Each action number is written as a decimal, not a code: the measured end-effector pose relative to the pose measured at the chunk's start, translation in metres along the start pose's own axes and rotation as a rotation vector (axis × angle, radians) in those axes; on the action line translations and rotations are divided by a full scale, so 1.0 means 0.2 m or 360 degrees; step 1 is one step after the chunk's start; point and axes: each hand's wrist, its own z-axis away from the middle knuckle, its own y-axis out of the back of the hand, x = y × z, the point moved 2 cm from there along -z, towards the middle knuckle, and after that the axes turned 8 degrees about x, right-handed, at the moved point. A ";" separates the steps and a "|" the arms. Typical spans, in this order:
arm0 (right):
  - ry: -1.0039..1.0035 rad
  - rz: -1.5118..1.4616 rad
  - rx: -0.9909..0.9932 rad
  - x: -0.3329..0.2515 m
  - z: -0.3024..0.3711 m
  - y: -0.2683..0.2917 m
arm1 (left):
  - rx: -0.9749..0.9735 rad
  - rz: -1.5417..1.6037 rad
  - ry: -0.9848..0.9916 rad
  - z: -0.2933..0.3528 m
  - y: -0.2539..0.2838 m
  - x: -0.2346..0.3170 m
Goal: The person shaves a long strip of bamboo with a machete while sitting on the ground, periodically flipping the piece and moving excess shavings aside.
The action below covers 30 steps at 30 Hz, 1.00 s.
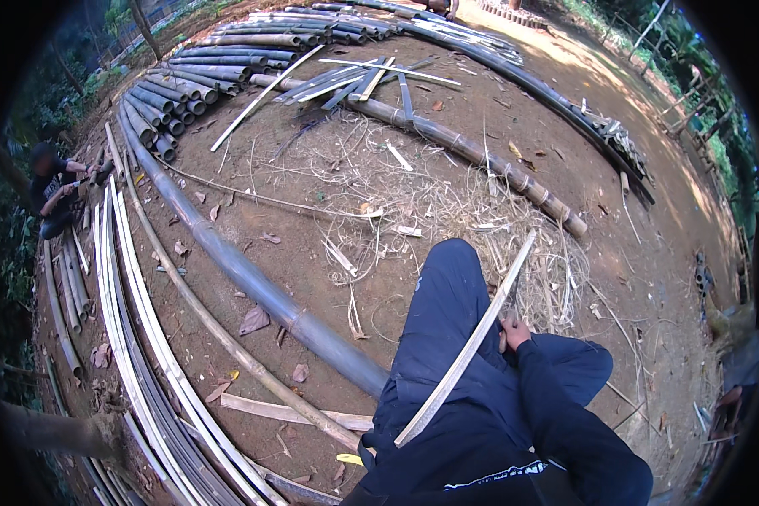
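A pale split-bamboo strip (472, 350) slants across my lap, from near my waist to beyond my bent knee. Close against its right edge is my right hand (515, 332), fingers curled closed. What they grip is hidden, and I cannot tell whether they touch the strip. A dark sleeve covers that forearm down to the wrist. My left hand is out of sight. Thin bamboo shavings (557, 282) lie heaped on the ground just past my knees.
A thick dark bamboo pole (253, 282) runs along my left, beside long pale strips (148, 295). Another pole (481, 156) lies ahead, with split pieces across it. Cut bamboo poles (228, 63) are stacked farther back. Another person (55, 190) sits at the far left.
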 end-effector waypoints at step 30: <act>0.0105 -0.0135 0.0481 0.06 0.16 -0.08 | -0.0528 0.3371 -0.2439 2.09 1.86 1.74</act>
